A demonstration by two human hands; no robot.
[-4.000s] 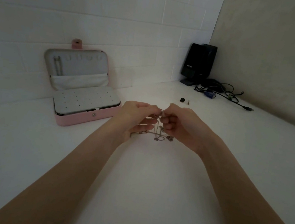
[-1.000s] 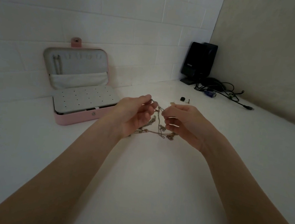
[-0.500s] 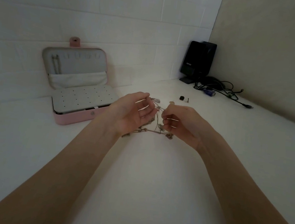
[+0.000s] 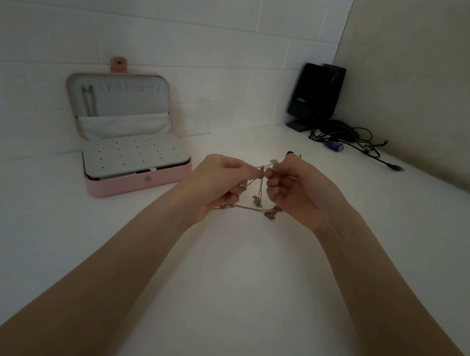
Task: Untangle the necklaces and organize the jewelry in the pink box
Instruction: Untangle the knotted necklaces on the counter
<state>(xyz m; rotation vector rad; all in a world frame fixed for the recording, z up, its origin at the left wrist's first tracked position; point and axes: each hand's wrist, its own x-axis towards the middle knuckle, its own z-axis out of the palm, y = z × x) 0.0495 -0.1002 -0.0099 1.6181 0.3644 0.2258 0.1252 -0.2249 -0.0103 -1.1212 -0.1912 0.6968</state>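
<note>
A tangle of thin metal necklaces hangs between my two hands just above the white table. My left hand pinches the chains at the top of the knot, and my right hand pinches them from the other side, fingertips almost touching. Loose loops with small pendants droop below and trail onto the table. The pink jewelry box stands open at the left against the wall, its lid up and a white perforated insert lying flat. One thin chain hangs in the lid's left corner.
A black speaker stands in the back right corner with a bundle of dark cables and a blue plug beside it. A small dark item lies on the table just behind my right hand. White tiled wall behind.
My hands have come closer together and lifted a little, fingertips now meeting at the knot. The chains hang lower between them than half a second ago.
</note>
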